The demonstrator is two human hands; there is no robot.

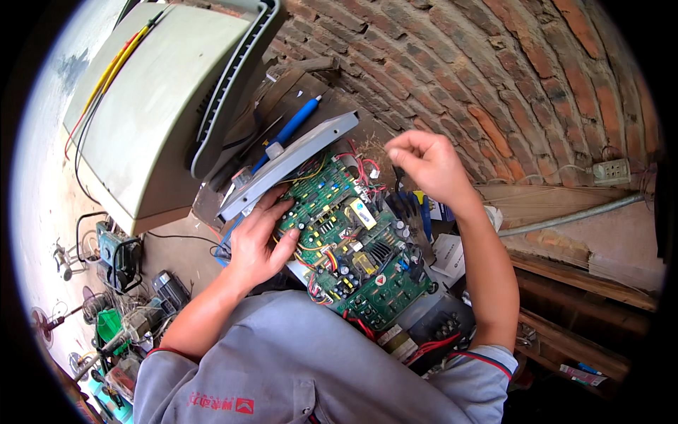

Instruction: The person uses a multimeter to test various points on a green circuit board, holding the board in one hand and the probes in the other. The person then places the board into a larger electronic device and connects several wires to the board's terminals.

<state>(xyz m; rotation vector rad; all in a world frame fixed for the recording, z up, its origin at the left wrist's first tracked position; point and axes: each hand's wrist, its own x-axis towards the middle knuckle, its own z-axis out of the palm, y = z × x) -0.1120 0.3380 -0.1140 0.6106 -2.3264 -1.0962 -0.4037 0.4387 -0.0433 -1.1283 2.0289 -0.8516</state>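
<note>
A large green circuit board (321,194), crowded with capacitors, connectors and coloured wires, lies tilted in front of me. Along its far left edge stands a grey metal panel (296,159) with knobs on its outer face. My left hand (258,237) rests at the board's left edge beside the panel, thumb and fingers apart; some fingertips are partly hidden. Above the far right corner, my right hand (427,166) is raised with thumb and forefinger pinched together. What they hold, if anything, is too small to tell. Red and pink wires (364,169) lie below that hand.
A big beige casing (162,92) with yellow, red and black test leads (127,53) on it stands at far left. A blue-handled tool (296,120) lies behind the panel. Pliers (424,212) and a white box (448,256) sit right of the board, near the brick wall (494,92).
</note>
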